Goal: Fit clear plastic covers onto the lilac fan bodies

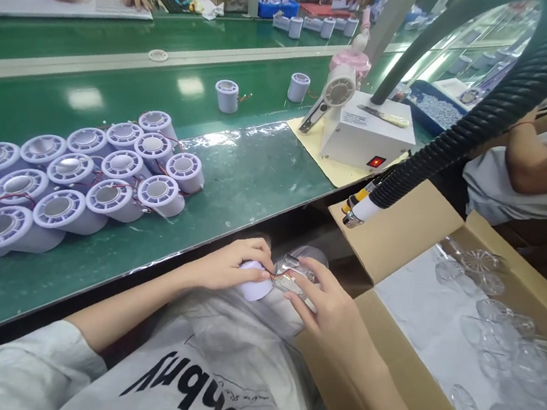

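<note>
Close to my body, below the bench edge, my left hand (240, 264) is closed around a lavender cylindrical housing (256, 289). Thin red and dark wires run from it toward a clear plastic part (289, 276). Fingers of my right hand (318, 295) are curled around that clear part, which looks hollow and transparent. Where the two pieces meet is partly covered by my fingers. On the bench to the left stand several similar lavender housings (118, 163) in rows, with round metallic centres and loose wires.
At the right, an open cardboard box (333, 367) holds several clear plastic parts (504, 323). A black corrugated hose (464, 136) arches overhead from a white machine (368, 133). A small fan (339, 89) stands beside it. Two housings sit on the green belt (133, 82). Other people work across and at right.
</note>
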Available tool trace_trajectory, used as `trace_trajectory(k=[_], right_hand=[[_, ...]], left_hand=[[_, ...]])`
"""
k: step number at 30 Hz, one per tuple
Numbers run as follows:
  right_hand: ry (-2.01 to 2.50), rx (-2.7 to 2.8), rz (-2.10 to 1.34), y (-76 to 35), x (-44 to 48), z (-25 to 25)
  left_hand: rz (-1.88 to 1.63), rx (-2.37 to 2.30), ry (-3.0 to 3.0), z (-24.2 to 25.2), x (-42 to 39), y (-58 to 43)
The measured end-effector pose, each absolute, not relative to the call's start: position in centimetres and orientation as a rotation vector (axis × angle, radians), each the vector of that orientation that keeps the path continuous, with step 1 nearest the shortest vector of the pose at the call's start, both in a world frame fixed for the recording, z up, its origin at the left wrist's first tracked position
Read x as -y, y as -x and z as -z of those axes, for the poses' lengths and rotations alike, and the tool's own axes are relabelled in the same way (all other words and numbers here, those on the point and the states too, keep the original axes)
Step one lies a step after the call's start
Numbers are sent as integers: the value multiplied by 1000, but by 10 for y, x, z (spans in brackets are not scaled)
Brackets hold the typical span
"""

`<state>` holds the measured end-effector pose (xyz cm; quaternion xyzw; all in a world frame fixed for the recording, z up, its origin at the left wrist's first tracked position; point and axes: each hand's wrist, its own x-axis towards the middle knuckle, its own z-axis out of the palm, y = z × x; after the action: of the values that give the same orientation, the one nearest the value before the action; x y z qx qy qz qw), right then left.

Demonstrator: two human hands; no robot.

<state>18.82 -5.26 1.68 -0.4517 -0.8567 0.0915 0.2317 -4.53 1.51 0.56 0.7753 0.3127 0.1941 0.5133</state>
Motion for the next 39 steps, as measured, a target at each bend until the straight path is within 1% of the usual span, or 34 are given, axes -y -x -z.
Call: trace_trajectory(k=[5,10,14,16,18,22,25,30,34,37,39], right_hand=[[1178,2426,-172,-191,50,-14],[1170,2483,-200,-189,51,-12],[1243,2444,-145,-188,51,-3],[1298,2467,-254,-187,51,2],[1374,2422,-509,-184,50,5],[1458,1990,-1002,-175,50,8],[1450,1678,-1198,-170,49,8],[1430,1415,-1303,-172,45,0],[1326,1265,-1385,-180,43,-6],[1194,1419,-1369,-186,46,-8],[1170,1645,-1205,-188,50,-8]], left_hand=[[-211,-771,-1955,-8,-17,42],[-156,-829,-2016,-10,-19,40],[-170,-819,-2042,-9,-19,39],[-241,-811,-2028,-8,-18,38],[-372,-837,-1982,-5,-17,37],[-600,-849,-1845,5,-14,36],[-683,-835,-1801,13,-12,39],[-642,-767,-1946,17,-10,44],[-576,-666,-1789,13,-5,44],[-586,-704,-1502,7,1,41],[-594,-741,-1329,4,5,40]])
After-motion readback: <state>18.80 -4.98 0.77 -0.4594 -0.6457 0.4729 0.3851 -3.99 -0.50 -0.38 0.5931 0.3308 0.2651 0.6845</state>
